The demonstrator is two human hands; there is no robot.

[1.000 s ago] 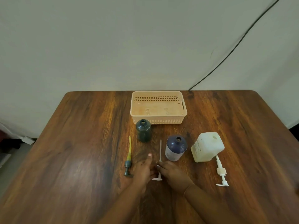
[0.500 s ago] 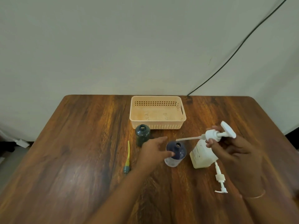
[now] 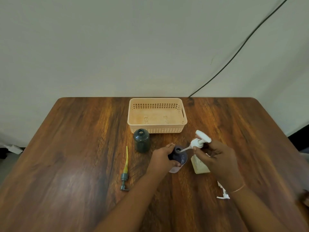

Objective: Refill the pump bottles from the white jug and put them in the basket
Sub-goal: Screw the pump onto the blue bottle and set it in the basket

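My left hand (image 3: pixel 164 159) grips the dark blue bottle (image 3: pixel 179 155) at the table's middle. A white pump head (image 3: pixel 199 141) is held in my right hand (image 3: pixel 217 158), tilted, with the tip of its tube inside the blue bottle's neck. The white jug (image 3: pixel 199 166) stands just right of that bottle, mostly hidden behind my right hand. A dark green bottle (image 3: pixel 141 140) stands uncapped in front of the peach basket (image 3: pixel 157 128), which holds nothing. A green pump with a yellow tube (image 3: pixel 125 169) lies on the table to the left.
Another white pump (image 3: pixel 223 194) lies on the wooden table (image 3: pixel 66 156) near my right wrist. A black cable (image 3: pixel 234 56) runs down the wall behind the table's far right.
My left hand has closed on the blue bottle. My right hand lifted the white pump off the table, swung it over, and brought its tube tip into the bottle's neck.
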